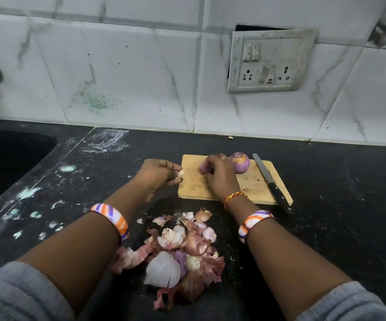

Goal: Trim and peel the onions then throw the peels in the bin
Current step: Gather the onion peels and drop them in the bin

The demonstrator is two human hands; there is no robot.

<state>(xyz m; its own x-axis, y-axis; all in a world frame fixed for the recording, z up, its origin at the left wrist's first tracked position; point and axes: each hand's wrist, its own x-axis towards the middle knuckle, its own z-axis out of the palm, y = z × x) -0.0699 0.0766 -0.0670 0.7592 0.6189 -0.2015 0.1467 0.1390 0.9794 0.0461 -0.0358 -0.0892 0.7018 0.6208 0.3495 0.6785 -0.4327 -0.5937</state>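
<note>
Item, table (326, 228): black stone, speckled and smeared with pale stains, set against a white marbled tile wall.

Item, cutting board (254, 184): pale wood, lying flat on the table toward the wall, right of centre.

Item, peeled onion (240, 162): purple, round, trimmed end facing up, stood on the far edge of the cutting board, just beside the right hand.

Item, second onion (202, 168): purple, mostly hidden, on the cutting board under the right hand.

Item, right hand (219, 174): fingers curled down over the second onion, gripping it against the board. A thread band sat at the wrist and a striped bangle further up the forearm.

Item, left hand (158, 173): at the left edge of the cutting board, fingertips pinching a small pale piece of onion skin (181, 174). A striped bangle was on that forearm too.

Item, knife (271, 181): black handle, blade pointing toward the wall, lying along the right edge of the cutting board, its handle end overhanging the near corner.

Item, heap of peels (180, 256): pink, purple and white skins, piled on the table nearer the person than the board, between the two forearms.

Item, sink (13, 154): dark basin sunk in the table at far left.

Item, switch and socket plate (270, 61): grimy, mounted on the wall above the board.
</note>
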